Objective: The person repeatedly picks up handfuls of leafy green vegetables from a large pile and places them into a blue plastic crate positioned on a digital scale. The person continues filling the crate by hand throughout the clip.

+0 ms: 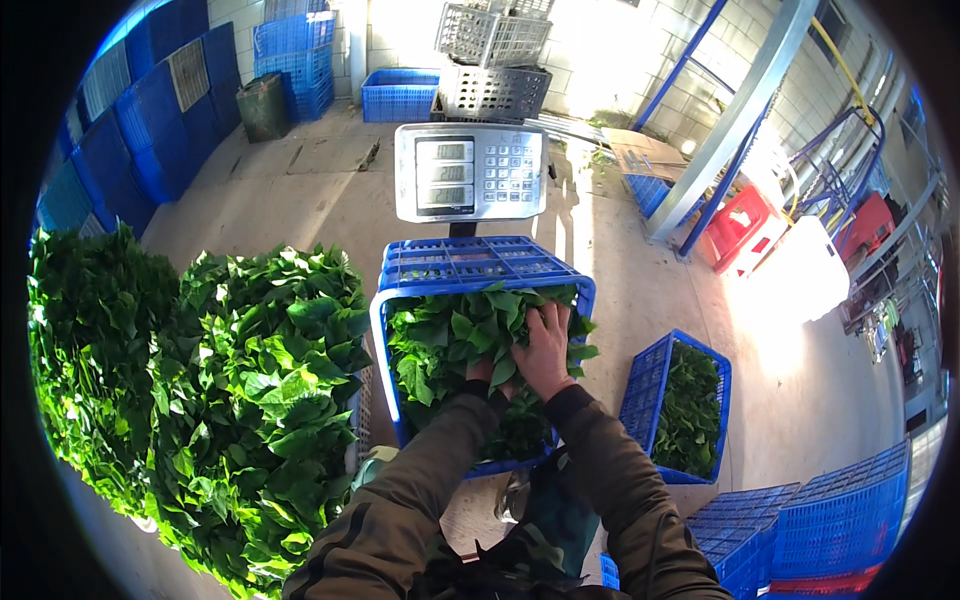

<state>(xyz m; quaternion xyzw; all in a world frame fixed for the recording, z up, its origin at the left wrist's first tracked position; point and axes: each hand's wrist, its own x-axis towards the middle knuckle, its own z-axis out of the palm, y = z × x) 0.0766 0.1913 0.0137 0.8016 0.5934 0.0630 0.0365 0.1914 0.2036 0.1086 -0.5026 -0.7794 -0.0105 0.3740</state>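
Note:
Directly before me stands a blue plastic crate [379, 337], partly filled with leafy greens [442, 330]. My right hand [546, 351] reaches over the crate's right half, its fingers curled down into the leaves. Beside it, my left hand [482, 369] is pushed in among the greens, which cover most of its fingers. Just beyond the crate's far wall rises the display head [471, 174] of a digital weighing scale, with a lit readout and a keypad. Whether the crate rests on the scale's platform is hidden.
Tall heaps of cut greens [262, 405] fill the left side, close to my left arm. At right, another blue crate [630, 397] of leaves stands on the concrete floor [772, 420]. Stacked blue crates [840, 517] lie lower right. A metal post [731, 120] and red plastic stool [739, 229] stand beyond.

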